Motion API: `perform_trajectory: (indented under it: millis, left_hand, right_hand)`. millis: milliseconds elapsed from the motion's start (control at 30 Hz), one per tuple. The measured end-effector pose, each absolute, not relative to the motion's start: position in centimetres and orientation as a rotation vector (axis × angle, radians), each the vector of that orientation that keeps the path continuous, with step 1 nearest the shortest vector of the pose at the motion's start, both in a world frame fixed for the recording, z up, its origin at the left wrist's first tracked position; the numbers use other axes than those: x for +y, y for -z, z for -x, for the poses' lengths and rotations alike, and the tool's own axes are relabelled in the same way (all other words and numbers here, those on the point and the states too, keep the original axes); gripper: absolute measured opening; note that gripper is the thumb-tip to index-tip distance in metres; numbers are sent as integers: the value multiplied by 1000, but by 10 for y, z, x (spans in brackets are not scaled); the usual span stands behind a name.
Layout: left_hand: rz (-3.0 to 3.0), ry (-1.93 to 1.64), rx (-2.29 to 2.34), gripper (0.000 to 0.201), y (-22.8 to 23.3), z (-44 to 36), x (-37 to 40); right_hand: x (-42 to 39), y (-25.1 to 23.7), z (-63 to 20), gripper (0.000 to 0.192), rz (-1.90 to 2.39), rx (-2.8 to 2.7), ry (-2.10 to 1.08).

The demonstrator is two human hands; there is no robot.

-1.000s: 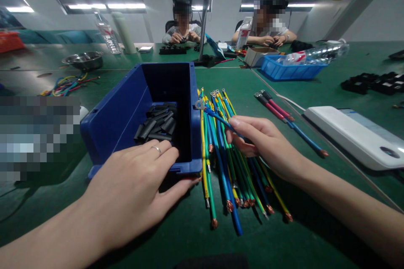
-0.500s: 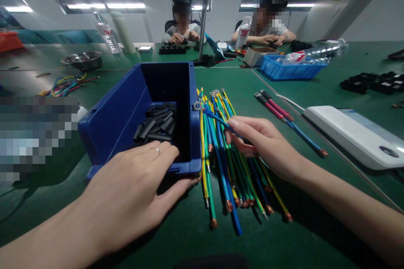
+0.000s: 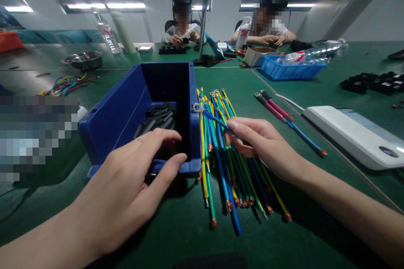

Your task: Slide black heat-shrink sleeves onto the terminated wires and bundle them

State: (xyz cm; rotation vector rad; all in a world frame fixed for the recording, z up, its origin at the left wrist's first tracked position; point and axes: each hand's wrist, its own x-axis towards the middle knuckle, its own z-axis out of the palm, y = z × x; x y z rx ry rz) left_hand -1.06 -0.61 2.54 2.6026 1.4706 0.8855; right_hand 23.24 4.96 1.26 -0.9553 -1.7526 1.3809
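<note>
My right hand point(image 3: 261, 145) pinches a blue wire point(image 3: 216, 119) with a ring terminal at its far end, held just above a pile of blue, green and yellow wires point(image 3: 232, 164) on the green table. My left hand point(image 3: 132, 185) reaches over the front wall of a blue plastic bin point(image 3: 126, 109), fingers curled down among several short black tubes point(image 3: 158, 117) inside. Whether the fingers hold a tube is hidden.
Two red and blue wires point(image 3: 284, 119) lie to the right, beside a white flat device point(image 3: 350, 136). Farther back are a blue tray point(image 3: 288, 71), a steel bowl point(image 3: 83, 59), bottles and black parts. Two people sit working at the far side.
My left hand has risen from the bin's front edge and its fingers now dip into the bin over the black tubes. The right hand and its wire have hardly moved.
</note>
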Motion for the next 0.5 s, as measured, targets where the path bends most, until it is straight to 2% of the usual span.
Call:
perform_trajectory:
  millis: [267, 500]
  left_hand:
    - [-2702, -1133, 1439, 10, -22, 9, -11]
    - [-2646, -1155, 1303, 17, -18, 6, -16]
  right_hand:
    - [49, -13, -233, 42, 934, -1822, -1353]
    - [45, -16, -234, 41, 958, -2072, -1147]
